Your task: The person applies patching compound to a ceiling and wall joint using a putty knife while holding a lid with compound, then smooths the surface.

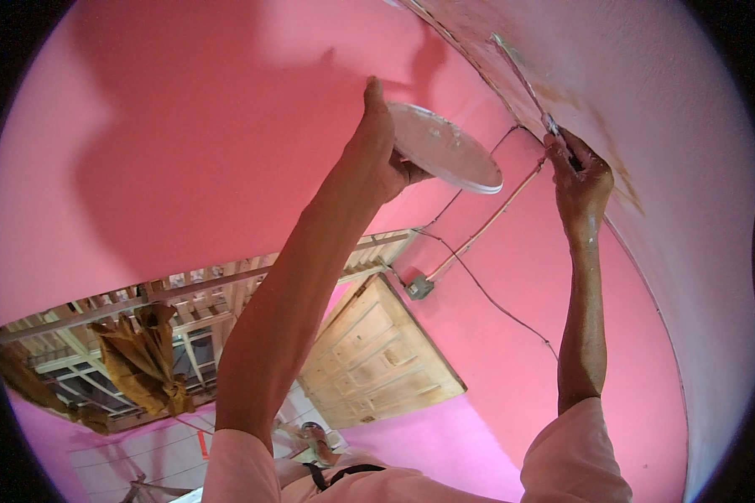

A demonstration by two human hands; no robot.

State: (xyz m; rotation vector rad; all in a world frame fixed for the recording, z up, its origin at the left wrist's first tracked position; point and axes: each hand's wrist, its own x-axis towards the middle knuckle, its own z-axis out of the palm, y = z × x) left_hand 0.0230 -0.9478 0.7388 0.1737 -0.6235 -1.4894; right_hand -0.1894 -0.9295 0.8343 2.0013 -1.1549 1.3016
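My left hand [379,151] is raised overhead and grips a round white plate-like disc [446,149] by its edge, held flat just below the pink ceiling. My right hand [580,180] is also raised and is closed on the handle of a thin flat tool [522,77], its blade pressed along the joint where the pink ceiling meets the pale pink wall. The joint shows rough, brownish, unpainted patches [617,168] beside my right hand.
A thin conduit [482,228] and a dark cable [495,302] run along the pink wall to a small grey box [419,288]. A panelled wooden door [377,356] stands below. A window with wooden slats and knotted brown curtains [143,356] is at the left.
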